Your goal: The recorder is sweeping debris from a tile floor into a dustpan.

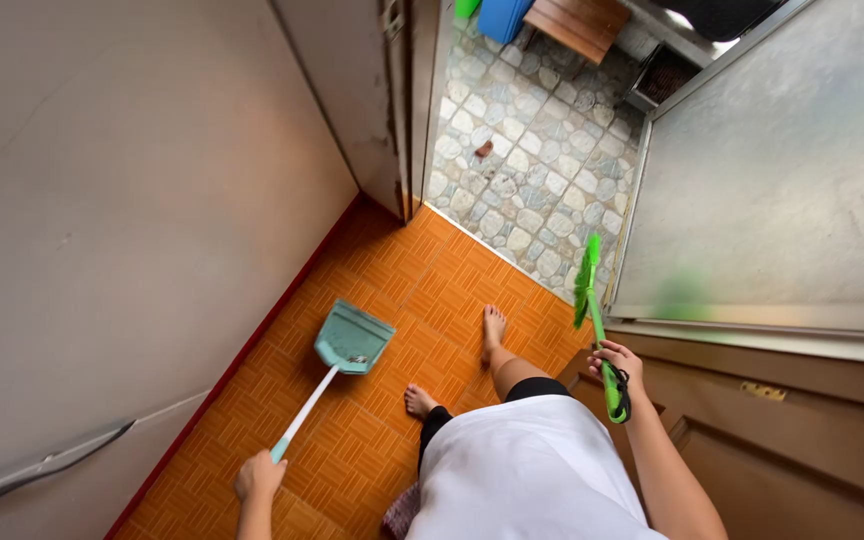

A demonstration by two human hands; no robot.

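Observation:
My left hand (258, 476) grips the end of a long white handle that carries a teal dustpan (353, 338); the pan rests on the orange tiled floor (392, 270) ahead of my bare feet. My right hand (616, 362) is closed around the green handle of a small green broom (588, 283), held up off the floor with its bristles pointing away toward the doorway. A black loop hangs from the broom handle by my wrist.
A grey wall with a red skirting runs along the left. An open door (367, 90) leads to a grey stone-patterned floor (527, 140) beyond. A brown wooden door (782, 430) and a pale panel stand on the right. Blue and green containers sit far back.

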